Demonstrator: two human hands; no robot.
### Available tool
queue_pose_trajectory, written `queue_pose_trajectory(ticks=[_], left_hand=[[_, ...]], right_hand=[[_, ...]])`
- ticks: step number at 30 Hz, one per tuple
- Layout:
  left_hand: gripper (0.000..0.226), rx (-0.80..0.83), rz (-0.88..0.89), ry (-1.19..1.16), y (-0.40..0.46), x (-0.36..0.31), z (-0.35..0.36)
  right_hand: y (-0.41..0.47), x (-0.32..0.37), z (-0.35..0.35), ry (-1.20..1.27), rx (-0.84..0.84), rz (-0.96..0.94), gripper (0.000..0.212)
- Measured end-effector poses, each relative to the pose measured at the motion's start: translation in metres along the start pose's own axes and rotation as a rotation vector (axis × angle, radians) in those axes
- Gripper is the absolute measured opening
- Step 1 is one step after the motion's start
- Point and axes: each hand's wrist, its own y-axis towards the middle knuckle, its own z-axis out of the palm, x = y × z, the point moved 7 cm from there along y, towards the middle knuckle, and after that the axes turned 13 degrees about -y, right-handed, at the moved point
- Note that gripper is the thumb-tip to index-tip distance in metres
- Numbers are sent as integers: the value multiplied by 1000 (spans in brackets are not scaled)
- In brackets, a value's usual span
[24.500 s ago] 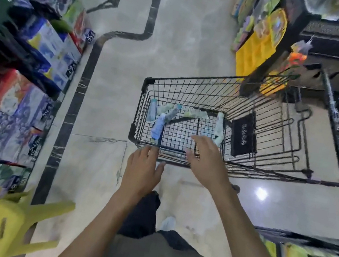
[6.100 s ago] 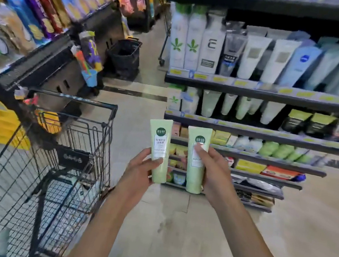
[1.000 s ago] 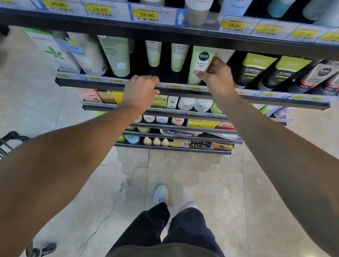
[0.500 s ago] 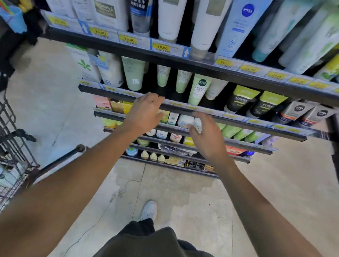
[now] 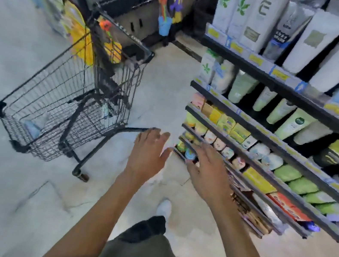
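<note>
- The left hand (image 5: 148,154) hangs in the air with its back to the camera. Its fingers (image 5: 151,135) are straight and slightly spread, and it holds nothing.
- Its fingertips reach the near end of the handle bar (image 5: 132,129) of the cart (image 5: 63,96); blur hides whether they touch it.
- The right hand (image 5: 207,171) is just right of the left one, palm down. Its fingers (image 5: 203,151) are stretched out and loose, and it holds nothing.
- The right hand hovers in front of the lower rails of the shelf unit (image 5: 274,144), near a row of small round jars (image 5: 220,143), apart from them.
- The black wire cart stands on the pale floor (image 5: 22,34), left of and beyond the hands, with its handle end towards the person.
- A bluish packet (image 5: 33,127) lies in the far left corner of the cart's bottom.
- Light-green tubes (image 5: 292,125) stand on a higher shelf, well apart from both hands.
- A white shoe (image 5: 164,208) shows on the floor below the hands.
</note>
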Motion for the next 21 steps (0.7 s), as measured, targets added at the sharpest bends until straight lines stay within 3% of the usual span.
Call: queue_pose_trajectory(ticks=[11,16,21], left_hand=[[50,-231,-452,24,-137,132,-97],[42,-374,-544,-2,-172,189,-138],[40,-418,-594,-45,-173,253,-169]], right_hand=[[50,184,49,49,169,-416,53],[83,254,63,89,217,-485,54],[111,312,83,91,242,-496,52]])
